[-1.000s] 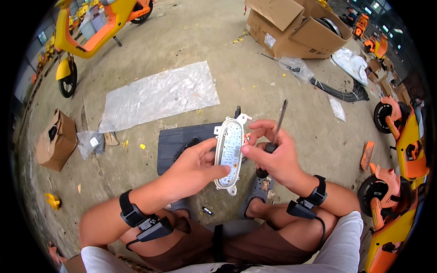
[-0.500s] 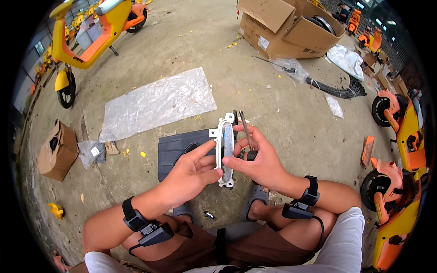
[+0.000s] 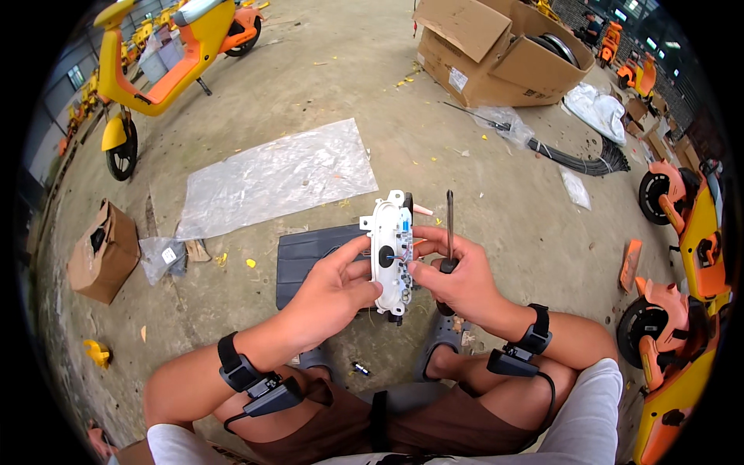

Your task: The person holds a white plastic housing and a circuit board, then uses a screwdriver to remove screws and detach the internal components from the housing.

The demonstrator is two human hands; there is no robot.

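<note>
My left hand [image 3: 318,291] grips the left side of a white oval plastic housing [image 3: 385,291], thumb near its lower part and fingers at its edge. Inside the housing is a black round grommet [image 3: 387,256], with thin coloured wires running from it toward a narrow circuit board [image 3: 406,279]. That board stands edge-on along the housing's right side, pinched between thumb and fingers of my right hand [image 3: 469,279]. Tucked in the same hand is a screwdriver [image 3: 449,221], its metal shaft pointing up and away and its dark handle against the palm.
Under my hands a dark grey panel [image 3: 298,267] lies on the concrete floor. Beyond it is a clear plastic sheet [image 3: 287,174]. A small carton [image 3: 105,260] stands left, a large one [image 3: 496,70] far right. Yellow-orange scooters [image 3: 167,77] flank the area.
The circuit board has come away from the housing's opening toward the right, so the inside, grommet and wires now show. The screwdriver has shifted right and stands more upright with my right hand.
</note>
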